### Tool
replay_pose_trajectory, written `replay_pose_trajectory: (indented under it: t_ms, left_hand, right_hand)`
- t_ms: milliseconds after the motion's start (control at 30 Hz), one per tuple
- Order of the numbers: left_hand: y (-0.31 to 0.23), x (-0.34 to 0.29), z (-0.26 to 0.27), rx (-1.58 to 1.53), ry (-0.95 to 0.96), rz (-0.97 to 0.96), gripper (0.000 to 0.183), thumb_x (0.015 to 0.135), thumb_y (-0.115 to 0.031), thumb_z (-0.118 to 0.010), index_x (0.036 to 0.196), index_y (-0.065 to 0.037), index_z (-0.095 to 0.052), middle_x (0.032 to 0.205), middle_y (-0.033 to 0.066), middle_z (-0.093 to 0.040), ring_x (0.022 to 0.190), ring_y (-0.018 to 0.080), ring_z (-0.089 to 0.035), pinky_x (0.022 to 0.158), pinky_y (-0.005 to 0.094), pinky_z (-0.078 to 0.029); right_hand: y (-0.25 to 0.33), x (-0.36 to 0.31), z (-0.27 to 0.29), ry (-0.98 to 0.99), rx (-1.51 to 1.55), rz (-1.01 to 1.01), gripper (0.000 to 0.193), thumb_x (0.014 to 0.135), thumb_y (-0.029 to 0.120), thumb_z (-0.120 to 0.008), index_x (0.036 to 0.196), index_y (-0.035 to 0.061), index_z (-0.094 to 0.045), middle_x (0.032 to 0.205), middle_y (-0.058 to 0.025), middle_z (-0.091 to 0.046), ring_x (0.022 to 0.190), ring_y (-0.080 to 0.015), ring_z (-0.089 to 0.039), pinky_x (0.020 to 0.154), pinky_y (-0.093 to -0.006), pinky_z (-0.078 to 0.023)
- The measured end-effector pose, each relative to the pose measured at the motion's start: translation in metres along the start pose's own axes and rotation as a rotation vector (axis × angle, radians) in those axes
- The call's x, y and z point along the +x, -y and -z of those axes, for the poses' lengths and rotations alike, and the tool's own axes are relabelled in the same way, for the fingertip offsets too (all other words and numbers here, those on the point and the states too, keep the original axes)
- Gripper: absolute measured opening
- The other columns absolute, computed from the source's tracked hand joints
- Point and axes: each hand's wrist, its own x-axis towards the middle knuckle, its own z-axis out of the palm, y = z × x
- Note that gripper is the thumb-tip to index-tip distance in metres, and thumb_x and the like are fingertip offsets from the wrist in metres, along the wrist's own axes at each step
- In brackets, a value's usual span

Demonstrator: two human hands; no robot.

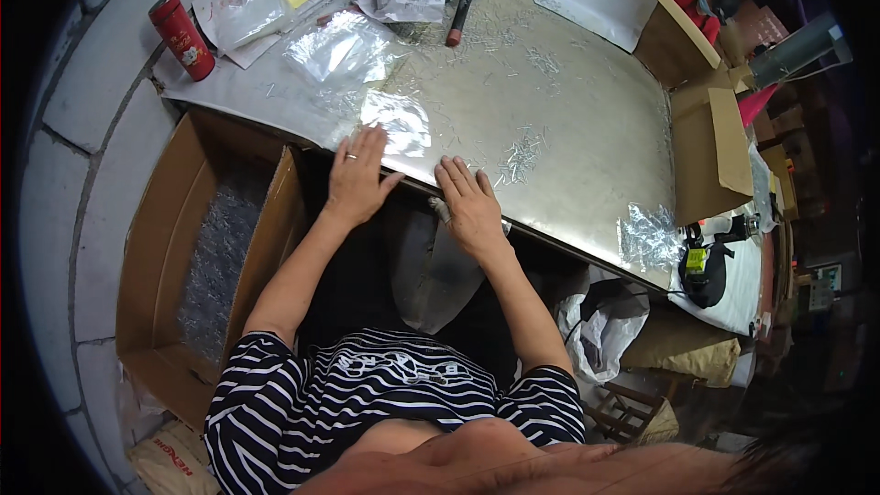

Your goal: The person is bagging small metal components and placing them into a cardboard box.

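My left hand [357, 181] lies open with its fingers stretched over the near edge of a metal-topped table [587, 119]. Its fingertips touch a small clear plastic bag [399, 121] that lies flat and shiny there. To its right, my right hand [469, 206] rests open on the same edge, fingers flat and a little apart, holding nothing. Something pale shows by its thumb side, too small to make out. Just beyond the right hand is a loose pile of small, thin metal pins [522, 158]. More clear plastic bags [341, 50] are spread farther back on the left.
At left, below table height, an open cardboard box [261, 229] holds many clear filled packets [220, 261]. A red flask [181, 37] stands at the table's far left corner. A dark-handled tool [461, 14] lies at the back. Cardboard flaps [701, 151] wall the right side.
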Motion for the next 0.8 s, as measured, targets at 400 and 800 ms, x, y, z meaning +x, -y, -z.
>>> replay_pose_trajectory:
  t_ms: [400, 800]
  left_hand:
    - [-0.001, 0.011, 0.008, 0.004, 0.131, -0.044, 0.059, 0.086, -0.024, -0.062, 0.141, -0.012, -0.042, 0.148, 0.0069, -0.039, 0.139, 0.0241, -0.033, 0.112, 0.0546, -0.016]
    - [0.014, 0.070, 0.001, -0.312, 0.053, 0.044, 0.031, 0.094, -0.014, -0.048, 0.120, -0.001, -0.057, 0.119, 0.0201, -0.061, 0.109, 0.0383, -0.057, 0.092, 0.0421, -0.046]
  right_hand:
    - [0.015, 0.056, -0.022, 0.025, 0.172, 0.132, 0.054, 0.092, 0.029, -0.056, 0.137, 0.0020, -0.044, 0.144, -0.0166, -0.043, 0.136, -0.0316, -0.037, 0.109, -0.0481, -0.033]
    - [0.005, 0.029, -0.011, 0.100, 0.141, 0.080, 0.067, 0.076, 0.000, -0.057, 0.141, 0.0059, -0.041, 0.149, -0.0094, -0.038, 0.140, -0.0260, -0.032, 0.112, -0.0437, -0.031]
